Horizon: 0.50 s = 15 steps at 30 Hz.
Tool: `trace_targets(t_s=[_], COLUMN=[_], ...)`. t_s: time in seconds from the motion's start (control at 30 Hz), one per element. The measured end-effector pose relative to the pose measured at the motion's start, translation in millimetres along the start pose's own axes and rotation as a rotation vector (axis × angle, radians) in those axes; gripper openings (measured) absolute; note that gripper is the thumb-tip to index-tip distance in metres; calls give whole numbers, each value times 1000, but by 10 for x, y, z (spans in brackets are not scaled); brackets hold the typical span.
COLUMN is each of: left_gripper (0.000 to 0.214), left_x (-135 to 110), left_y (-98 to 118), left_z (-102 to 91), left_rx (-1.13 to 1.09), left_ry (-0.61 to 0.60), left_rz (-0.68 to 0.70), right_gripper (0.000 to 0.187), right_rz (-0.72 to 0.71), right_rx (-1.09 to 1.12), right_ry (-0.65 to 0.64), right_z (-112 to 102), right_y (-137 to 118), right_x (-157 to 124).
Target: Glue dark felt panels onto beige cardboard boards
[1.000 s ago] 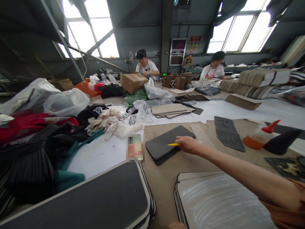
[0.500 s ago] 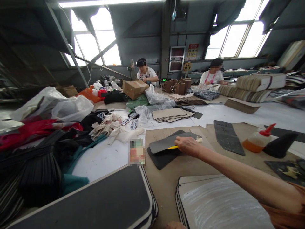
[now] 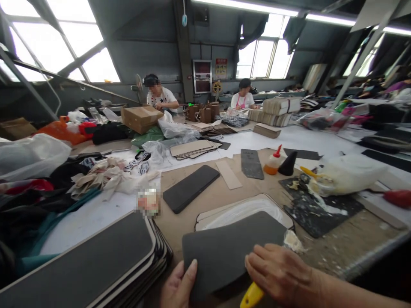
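Observation:
Both my hands hold a dark grey foam panel [image 3: 224, 250] low in the frame, just above a stack of white glue-smeared boards [image 3: 247, 206]. My left hand [image 3: 179, 286] grips the panel's near left edge, thumb on top. My right hand [image 3: 278, 271] is closed on the panel's right side and also carries a yellow tool [image 3: 252, 296] that pokes out below it. A second dark panel [image 3: 190, 193] lies farther out on the brown paper.
A stack of black, white-edged boards [image 3: 86, 267] sits at the near left. Piled fabric and plastic bags [image 3: 38, 171] fill the left. A glue bottle [image 3: 272, 162], a black cone [image 3: 288, 164] and a glue-messed mat [image 3: 316, 205] lie to the right. Two people work at the far side.
My right hand lifted the top dark panel off the far pile and brought it back to me. My left hand came up and took its edge. The view swung to the right.

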<state>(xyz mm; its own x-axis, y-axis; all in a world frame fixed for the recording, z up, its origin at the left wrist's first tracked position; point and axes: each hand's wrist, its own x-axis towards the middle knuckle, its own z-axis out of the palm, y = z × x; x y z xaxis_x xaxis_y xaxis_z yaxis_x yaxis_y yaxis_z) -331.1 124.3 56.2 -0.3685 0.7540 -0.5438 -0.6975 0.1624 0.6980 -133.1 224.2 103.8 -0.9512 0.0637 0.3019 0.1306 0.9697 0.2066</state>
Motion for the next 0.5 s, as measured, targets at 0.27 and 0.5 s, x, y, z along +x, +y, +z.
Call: trace_targets(t_s=[0.27,0.5], left_gripper=[52,59], left_x=[-96,-82], left_y=[-289,-416], left_z=[-44,-82], left_rx=[22,33], left_ry=[62,60], left_rz=[37,46], right_gripper=[23,26], right_rz=[699,1173], right_rx=[15,534], right_ry=[93,-224], right_z=[163,328], right_y=[199,384], right_x=[-987,-1179])
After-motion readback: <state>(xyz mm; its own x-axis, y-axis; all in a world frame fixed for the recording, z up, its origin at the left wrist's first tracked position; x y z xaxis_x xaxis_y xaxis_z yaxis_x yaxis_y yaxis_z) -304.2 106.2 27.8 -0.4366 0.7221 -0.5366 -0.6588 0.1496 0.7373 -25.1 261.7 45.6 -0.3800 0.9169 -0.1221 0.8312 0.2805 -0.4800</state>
